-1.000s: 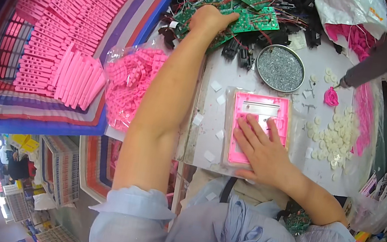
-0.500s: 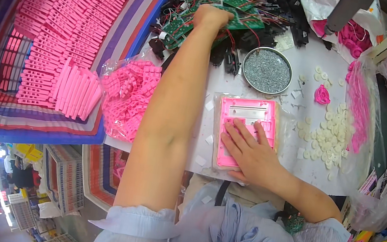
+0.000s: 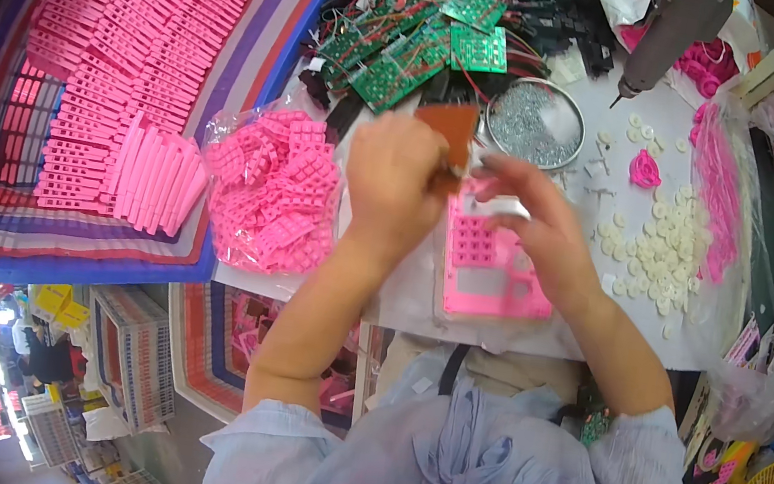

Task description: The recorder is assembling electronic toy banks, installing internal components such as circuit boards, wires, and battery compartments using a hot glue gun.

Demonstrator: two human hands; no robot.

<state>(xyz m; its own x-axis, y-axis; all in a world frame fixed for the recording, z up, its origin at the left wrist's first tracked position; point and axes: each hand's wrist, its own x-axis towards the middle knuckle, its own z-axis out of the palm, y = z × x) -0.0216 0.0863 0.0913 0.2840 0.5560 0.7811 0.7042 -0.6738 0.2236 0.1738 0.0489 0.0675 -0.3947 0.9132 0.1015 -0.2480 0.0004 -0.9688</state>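
Above the middle of the table my left hand [image 3: 396, 171] is closed on a brown-backed circuit board [image 3: 449, 130], tilted up. My right hand [image 3: 550, 235] is slightly blurred beside it, its fingers apart and curved toward the board's lower edge. Beneath the hands lies a pink plastic housing [image 3: 501, 304], with a pink grid-shaped keypad [image 3: 475, 244] in its left part. My right hand covers part of the housing. Green circuit boards [image 3: 399, 67] with thin wires are heaped beyond my left hand.
A round tin of small screws [image 3: 530, 158] stands behind my hands. An electric screwdriver [image 3: 666, 43] hangs at upper right, above white discs [image 3: 663, 255] and a pink coil [image 3: 645, 167]. Left are a bag of pink keypads [image 3: 272, 199] and a blue-rimmed basket [image 3: 79, 266] of pink parts.
My left hand has come back from the green board heap with a board. My right hand has lifted off the housing toward it. The screwdriver hangs lower in view.
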